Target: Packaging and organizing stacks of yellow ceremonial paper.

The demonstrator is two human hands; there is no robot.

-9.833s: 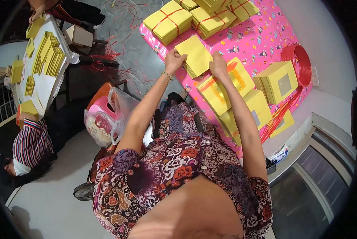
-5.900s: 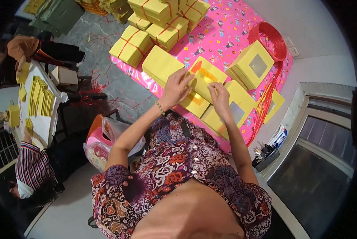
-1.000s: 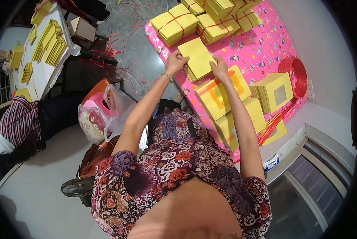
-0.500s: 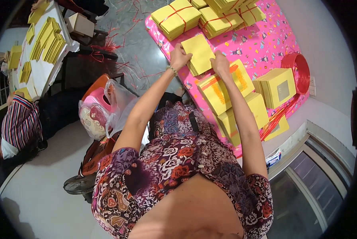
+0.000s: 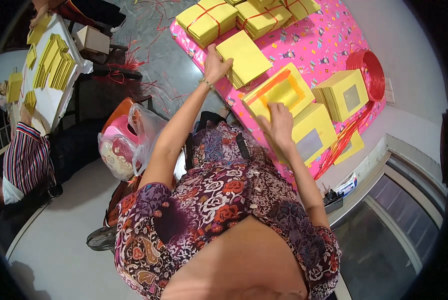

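My left hand (image 5: 218, 64), half spread, touches the left side of the yellow stack (image 5: 244, 54) on the pink cloth (image 5: 311, 62), where gentle pressure should align the edges, while my right hand (image 5: 280, 120) curls over the orange-marked pile (image 5: 284, 91), holding I cannot see what, if anything.

we stretch our bare left arm (image 5: 179, 127) far forward, the left hand (image 5: 217, 66) held with its thumb spread from the fingers. our bare right arm (image 5: 306, 177) reaches less far; the right hand (image 5: 281, 122) sits nearer our torso (image 5: 219, 195), back upward, fingers bent, slightly blurred.
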